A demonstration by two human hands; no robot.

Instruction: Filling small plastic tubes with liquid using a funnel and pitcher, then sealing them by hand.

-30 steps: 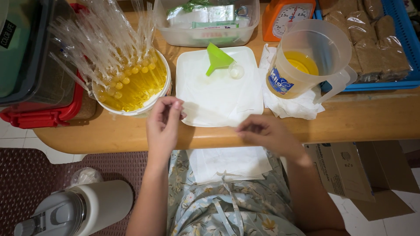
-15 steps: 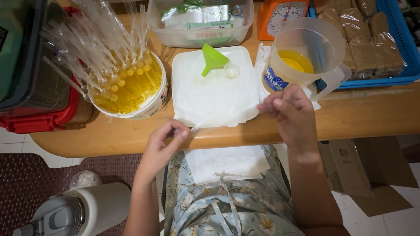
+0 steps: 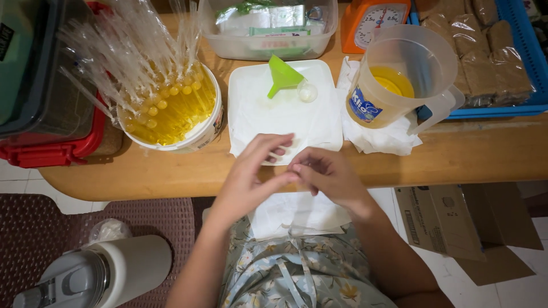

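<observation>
home kitchen setup, small-batch food packing: wooden table [image 3: 456,157], orange kitchen scale [image 3: 374,20], measuring jug [image 3: 402,77] of yellow liquid, green funnel [image 3: 283,75], bucket [image 3: 171,108] of filled plastic tubes, tiled floor [image 3: 17,182], thermos [image 3: 97,274]

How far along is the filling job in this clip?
Done: a tub packed with upright clear tubes holding yellow liquid. In hand: the left hand and right hand meet over the near edge of the white tray, pinching something too small to tell. Left: yellow liquid remains in the jug; the green funnel lies idle on the tray.
</observation>
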